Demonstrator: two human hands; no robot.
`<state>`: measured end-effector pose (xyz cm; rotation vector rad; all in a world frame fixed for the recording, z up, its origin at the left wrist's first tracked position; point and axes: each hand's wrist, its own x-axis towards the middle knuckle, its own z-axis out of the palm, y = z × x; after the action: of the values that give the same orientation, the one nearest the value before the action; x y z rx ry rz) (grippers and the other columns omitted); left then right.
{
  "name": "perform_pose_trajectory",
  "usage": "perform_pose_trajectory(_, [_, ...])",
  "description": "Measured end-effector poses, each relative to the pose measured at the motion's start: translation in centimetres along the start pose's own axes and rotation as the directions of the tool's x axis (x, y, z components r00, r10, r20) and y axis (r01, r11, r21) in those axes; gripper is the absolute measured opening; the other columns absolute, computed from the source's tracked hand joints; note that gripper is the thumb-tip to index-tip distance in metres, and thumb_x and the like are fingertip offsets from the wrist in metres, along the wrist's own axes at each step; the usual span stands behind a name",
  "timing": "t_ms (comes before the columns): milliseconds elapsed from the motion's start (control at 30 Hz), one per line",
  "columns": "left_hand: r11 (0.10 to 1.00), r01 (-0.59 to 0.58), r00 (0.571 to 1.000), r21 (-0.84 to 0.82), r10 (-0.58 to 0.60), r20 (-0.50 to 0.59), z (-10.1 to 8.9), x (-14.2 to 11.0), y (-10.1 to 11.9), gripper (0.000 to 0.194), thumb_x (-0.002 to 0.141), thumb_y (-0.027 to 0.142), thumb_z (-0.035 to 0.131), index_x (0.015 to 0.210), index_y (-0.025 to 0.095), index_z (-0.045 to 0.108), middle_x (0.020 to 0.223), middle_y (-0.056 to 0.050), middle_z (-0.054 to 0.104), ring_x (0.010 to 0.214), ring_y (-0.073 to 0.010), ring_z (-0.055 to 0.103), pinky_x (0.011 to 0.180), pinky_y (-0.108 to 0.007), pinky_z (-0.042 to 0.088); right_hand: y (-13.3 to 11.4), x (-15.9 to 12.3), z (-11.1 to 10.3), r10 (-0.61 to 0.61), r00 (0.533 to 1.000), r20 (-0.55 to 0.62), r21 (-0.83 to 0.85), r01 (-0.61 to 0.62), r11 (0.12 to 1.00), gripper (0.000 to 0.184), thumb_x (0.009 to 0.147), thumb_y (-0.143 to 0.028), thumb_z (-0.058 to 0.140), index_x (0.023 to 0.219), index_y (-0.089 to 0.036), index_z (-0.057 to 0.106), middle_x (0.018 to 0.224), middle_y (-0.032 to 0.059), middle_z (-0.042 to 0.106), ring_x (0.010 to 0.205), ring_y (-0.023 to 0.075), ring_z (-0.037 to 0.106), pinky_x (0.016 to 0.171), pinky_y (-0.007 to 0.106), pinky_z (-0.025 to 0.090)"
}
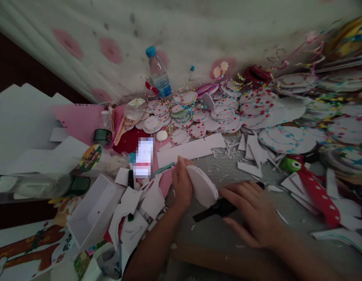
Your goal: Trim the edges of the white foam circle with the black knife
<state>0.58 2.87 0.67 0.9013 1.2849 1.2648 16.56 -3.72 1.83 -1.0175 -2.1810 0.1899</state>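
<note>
My left hand (182, 185) is closed around a white round paper piece (202, 186), holding it on edge over the grey floor. My right hand (252, 212) grips black scissors (217, 208), whose blades meet the lower edge of the white piece. White paper scraps (251, 150) lie scattered just beyond both hands.
Many round dotted paper discs (198, 113) are piled against the wall, more at the right. A water bottle (159, 74) stands at the back. A white open box (93, 210), tape rolls, a clear bottle and pink paper (81, 119) lie left; a red-and-green toy (312, 187) lies right.
</note>
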Motion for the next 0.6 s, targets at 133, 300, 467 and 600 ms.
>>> perform_pose_trajectory(133, [0.928, -0.167, 0.978, 0.333, 0.199, -0.062, -0.2, -0.1, -0.3, 0.052, 0.095, 0.056, 0.030, 0.064, 0.020, 0.050, 0.060, -0.001, 0.052, 0.062, -0.0165, 0.052, 0.066, -0.031, 0.043, -0.3, 0.1, 0.4, 0.134, 0.991, -0.007, 0.052, -0.134, 0.990, 0.032, 0.083, -0.031, 0.056, 0.109, -0.014, 0.049, 0.084, 0.0087, 0.062, 0.072, 0.0216, 0.058, 0.064, 0.034, 0.046])
perform_pose_trajectory(300, [0.734, -0.479, 0.878, 0.482, 0.414, 0.241, -0.7, -0.3, 0.3, 0.041, 0.096, 0.048, 0.035, 0.109, 0.019, 0.061, 0.103, -0.010, 0.066, 0.104, -0.0239, 0.055, 0.102, -0.044, 0.032, 0.4, -0.8, 0.8, 0.371, 0.926, -0.066, 0.123, -0.361, 0.924, 0.025, 0.084, -0.020, 0.050, 0.108, -0.021, 0.049, 0.083, 0.0041, 0.064, 0.068, 0.0180, 0.062, 0.059, 0.027, 0.047])
perform_pose_trajectory(467, [0.644, -0.640, 0.708, 0.419, 0.282, 0.647, -1.1, -0.7, 0.9, 0.099, 0.077, 0.051, 0.067, 0.151, 0.018, 0.011, 0.149, -0.020, 0.033, 0.134, -0.0340, 0.034, 0.110, -0.047, 0.024, 0.9, -0.8, 0.8, 0.606, 0.786, -0.123, 0.214, -0.576, 0.789, 0.021, 0.090, -0.028, 0.053, 0.111, -0.024, 0.051, 0.078, 0.0008, 0.064, 0.060, 0.0158, 0.061, 0.054, 0.024, 0.047])
perform_pose_trajectory(600, [0.750, -0.517, 0.728, 0.412, 0.133, 0.672, -0.9, -0.7, 1.0, 0.125, 0.059, 0.047, 0.084, 0.152, 0.024, 0.004, 0.154, -0.017, 0.024, 0.139, -0.0380, 0.027, 0.113, -0.050, 0.023, 0.7, -0.4, 0.4, 0.524, 0.851, -0.013, 0.304, -0.496, 0.813, 0.029, 0.093, -0.032, 0.050, 0.121, -0.025, 0.049, 0.095, 0.0052, 0.069, 0.079, 0.0198, 0.067, 0.065, 0.028, 0.052])
